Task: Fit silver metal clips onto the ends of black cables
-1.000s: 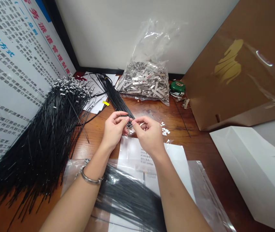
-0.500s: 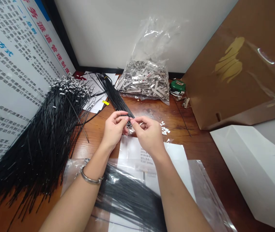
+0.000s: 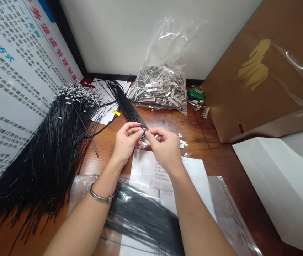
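Observation:
My left hand [image 3: 127, 141] and my right hand [image 3: 164, 146] meet at mid-table, thumbs and forefingers pinched almost tip to tip. A thin black wire [image 3: 144, 130] shows between the fingertips; its ends are hidden by the fingers. Just behind and under them lies a tied bundle of black wires [image 3: 130, 106], its near end with small metallic tips by my fingers. Beneath my forearms, a clear plastic bag [image 3: 221, 199] holds more long black wires [image 3: 143, 209] over a printed white sheet [image 3: 194, 170].
A large heap of black wires with white tips [image 3: 44, 149] fills the left side. At the back stand a clear bag of metal strips [image 3: 162, 87] and a green tape measure [image 3: 196, 94]. White scraps [image 3: 183, 143] lie right of my hands. A brown box [image 3: 260, 78] and white carton [image 3: 282, 192] border the right.
My hands stay in nearly the same place, with the fingertips shifted slightly. The dark strand between them shows more clearly now.

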`<state>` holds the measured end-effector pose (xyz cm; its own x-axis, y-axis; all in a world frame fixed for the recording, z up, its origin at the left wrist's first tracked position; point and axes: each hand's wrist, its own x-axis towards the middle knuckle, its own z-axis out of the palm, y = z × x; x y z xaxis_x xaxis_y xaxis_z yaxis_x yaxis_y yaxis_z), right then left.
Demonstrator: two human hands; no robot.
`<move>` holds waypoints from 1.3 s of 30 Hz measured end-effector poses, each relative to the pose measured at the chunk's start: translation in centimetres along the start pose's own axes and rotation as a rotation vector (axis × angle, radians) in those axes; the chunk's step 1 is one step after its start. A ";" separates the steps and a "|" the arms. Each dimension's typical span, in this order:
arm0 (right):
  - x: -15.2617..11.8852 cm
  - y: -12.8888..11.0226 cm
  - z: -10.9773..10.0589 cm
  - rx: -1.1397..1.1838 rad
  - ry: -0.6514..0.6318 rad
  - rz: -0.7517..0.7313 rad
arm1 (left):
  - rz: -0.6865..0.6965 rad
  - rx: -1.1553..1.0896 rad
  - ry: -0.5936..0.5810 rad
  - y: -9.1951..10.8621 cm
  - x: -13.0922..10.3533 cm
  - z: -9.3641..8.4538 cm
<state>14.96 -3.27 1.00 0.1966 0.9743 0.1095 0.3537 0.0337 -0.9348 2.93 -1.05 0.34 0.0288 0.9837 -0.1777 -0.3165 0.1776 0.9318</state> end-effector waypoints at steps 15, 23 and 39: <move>0.0 0.2 0.1 -0.018 -0.015 -0.018 | -0.025 -0.002 0.013 0.2 -0.1 0.3; 0.1 0.2 0.1 -0.041 -0.064 -0.010 | -0.014 0.024 0.011 0.2 -0.1 0.4; 0.1 0.1 -0.2 -0.069 -0.074 0.048 | -0.057 0.005 0.043 0.2 0.0 0.4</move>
<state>15.15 -3.22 0.99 0.1474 0.9884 0.0374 0.4082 -0.0264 -0.9125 3.23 -1.01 0.65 0.0063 0.9698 -0.2438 -0.3108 0.2336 0.9213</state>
